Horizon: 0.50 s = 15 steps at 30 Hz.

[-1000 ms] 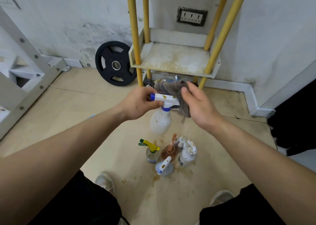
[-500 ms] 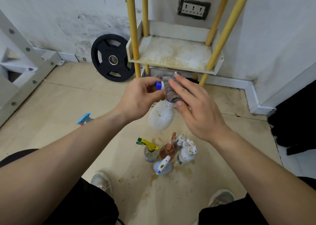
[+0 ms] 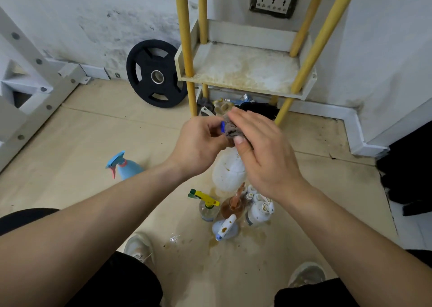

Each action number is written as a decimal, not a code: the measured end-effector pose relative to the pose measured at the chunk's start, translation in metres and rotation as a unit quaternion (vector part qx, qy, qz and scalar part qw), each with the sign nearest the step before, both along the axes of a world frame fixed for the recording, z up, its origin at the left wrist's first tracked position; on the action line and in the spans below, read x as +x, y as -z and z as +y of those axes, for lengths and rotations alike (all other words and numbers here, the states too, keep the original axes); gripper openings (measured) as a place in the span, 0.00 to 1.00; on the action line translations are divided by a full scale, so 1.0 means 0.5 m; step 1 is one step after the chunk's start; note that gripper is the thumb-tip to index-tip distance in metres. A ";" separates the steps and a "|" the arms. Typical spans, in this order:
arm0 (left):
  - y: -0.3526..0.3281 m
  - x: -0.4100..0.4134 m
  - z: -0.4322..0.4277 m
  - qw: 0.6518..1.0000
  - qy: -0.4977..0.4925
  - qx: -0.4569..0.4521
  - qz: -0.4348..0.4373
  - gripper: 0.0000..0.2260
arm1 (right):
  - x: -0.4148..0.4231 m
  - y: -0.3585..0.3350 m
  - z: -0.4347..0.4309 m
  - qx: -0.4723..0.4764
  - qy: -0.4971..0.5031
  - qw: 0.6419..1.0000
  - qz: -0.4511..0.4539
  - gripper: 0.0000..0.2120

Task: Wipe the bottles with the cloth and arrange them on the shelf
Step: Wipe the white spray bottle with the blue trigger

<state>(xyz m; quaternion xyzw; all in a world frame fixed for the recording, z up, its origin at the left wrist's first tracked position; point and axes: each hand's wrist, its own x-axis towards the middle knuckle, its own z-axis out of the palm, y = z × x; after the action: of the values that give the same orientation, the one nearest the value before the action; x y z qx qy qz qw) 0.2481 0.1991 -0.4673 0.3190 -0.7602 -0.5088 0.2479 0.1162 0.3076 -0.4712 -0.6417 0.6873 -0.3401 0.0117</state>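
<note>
My left hand [image 3: 201, 143] grips the blue-and-white trigger head of a white spray bottle [image 3: 228, 172], which hangs in the air with brown stains on its body. My right hand [image 3: 264, 152] wraps a grey cloth [image 3: 230, 130] over the sprayer head, thumb pressing on the cloth. On the floor below stand several small spray bottles: a yellow-topped one [image 3: 207, 205], an amber one [image 3: 233, 207], a white one [image 3: 258, 212] and a blue-tipped one [image 3: 225, 228]. The stained shelf [image 3: 243, 70] on yellow posts is just beyond my hands.
A light blue spray bottle [image 3: 124, 166] lies on the floor to the left. A black weight plate [image 3: 155, 73] leans on the wall beside the shelf. Clutter sits under the shelf [image 3: 224, 106]. My shoes [image 3: 139, 246] are near the wet, stained floor.
My right hand moved the cloth from behind the sprayer to wrap over its head, hiding most of the trigger. The view shifted, bringing the light blue bottle into sight.
</note>
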 end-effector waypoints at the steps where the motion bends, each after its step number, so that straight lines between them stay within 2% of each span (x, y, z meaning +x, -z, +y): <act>1: -0.001 0.000 0.001 1.000 -0.003 0.013 0.005 0.02 | -0.004 0.000 -0.002 -0.003 -0.002 1.000 0.001 0.23; 3: -0.006 0.001 0.002 0.999 -0.007 0.029 0.015 0.03 | -0.019 0.001 0.002 -0.003 0.007 1.000 -0.027 0.22; 4: -0.010 0.001 0.002 0.999 -0.009 0.032 0.020 0.05 | -0.027 0.002 0.005 0.001 0.018 0.997 -0.072 0.21; 6: -0.017 0.003 0.002 0.999 -0.017 0.031 0.028 0.06 | -0.035 -0.002 0.011 0.011 0.049 0.973 -0.224 0.18; 8: -0.021 0.006 0.000 0.999 -0.030 0.023 0.031 0.07 | -0.032 -0.002 0.012 0.010 0.086 0.931 -0.353 0.14; 12: -0.017 0.003 0.005 0.998 -0.050 0.007 0.044 0.06 | -0.009 -0.005 0.003 0.005 0.158 0.867 -0.473 0.14; 15: -0.009 -0.002 0.021 0.997 -0.056 0.009 0.056 0.09 | 0.014 -0.003 -0.002 -0.004 0.198 0.844 -0.498 0.14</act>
<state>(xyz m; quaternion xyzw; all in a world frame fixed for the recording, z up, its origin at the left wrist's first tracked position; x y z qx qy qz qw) 0.2471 0.2098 -0.4630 0.3344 -0.7214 -0.5177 0.3157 0.1231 0.3066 -0.4697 -0.2365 0.7003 -0.6114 0.2824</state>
